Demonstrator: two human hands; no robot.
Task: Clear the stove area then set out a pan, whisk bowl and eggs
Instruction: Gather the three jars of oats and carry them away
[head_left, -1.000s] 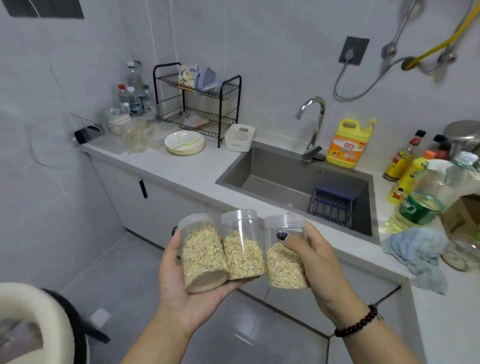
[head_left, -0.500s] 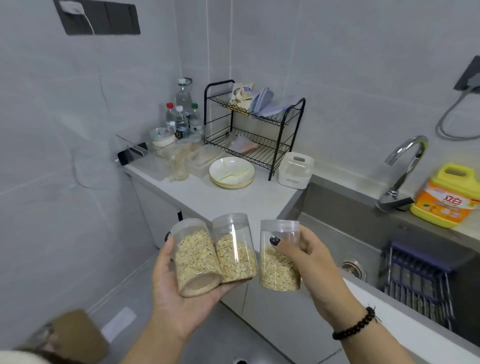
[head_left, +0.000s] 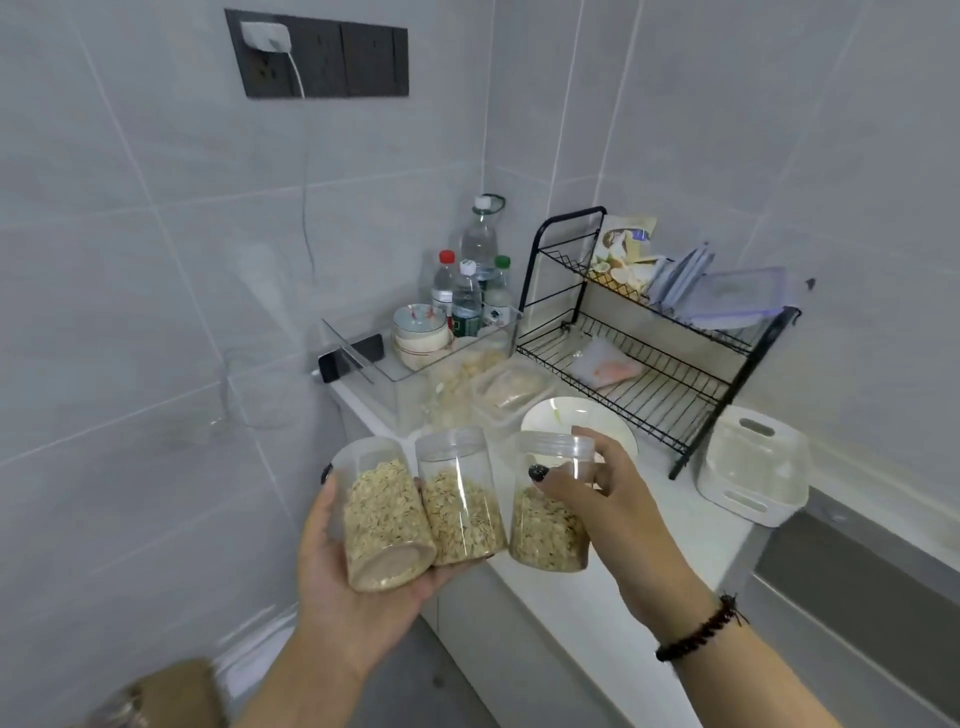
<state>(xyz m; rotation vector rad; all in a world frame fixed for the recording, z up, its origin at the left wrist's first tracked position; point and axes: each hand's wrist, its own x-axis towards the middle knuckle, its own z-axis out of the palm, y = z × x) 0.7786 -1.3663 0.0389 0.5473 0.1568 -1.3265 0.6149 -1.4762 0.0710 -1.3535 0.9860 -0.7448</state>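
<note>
Three clear plastic jars, each partly filled with pale flaked grain, were carried in the air in front of the bench (head_left: 613, 587), near its left end. The left hand (head_left: 353, 592) lay palm up beneath two of them, the outer jar (head_left: 387, 519) and the middle jar (head_left: 460, 501), which rested tilted and touching side by side on the palm and fingers, with the thumb curled against the outer jar's wall; its grip was thus closed on both. The right hand (head_left: 608, 499) held the third jar (head_left: 548, 509) nearly upright, the thumb and fingers curled round its upper part just below the lid, so that grip was clamped on the jar. The third jar stood just beside the middle jar; whether they touched could not be told. A dark beaded bracelet (head_left: 698, 626) circled the right wrist. Behind the jars, on the white bench, lay a pale plate (head_left: 587, 415), and beyond it lidded plastic boxes (head_left: 511, 387) and a clear bin (head_left: 447, 353) holding a bowl and several water bottles (head_left: 467, 296). A black two-tier wire rack (head_left: 649, 353) stood to the right against the tiled wall, with a white handled container (head_left: 753, 462) beside its foot. A dark socket panel (head_left: 317, 52) with a white plug hung on the left wall.
</note>
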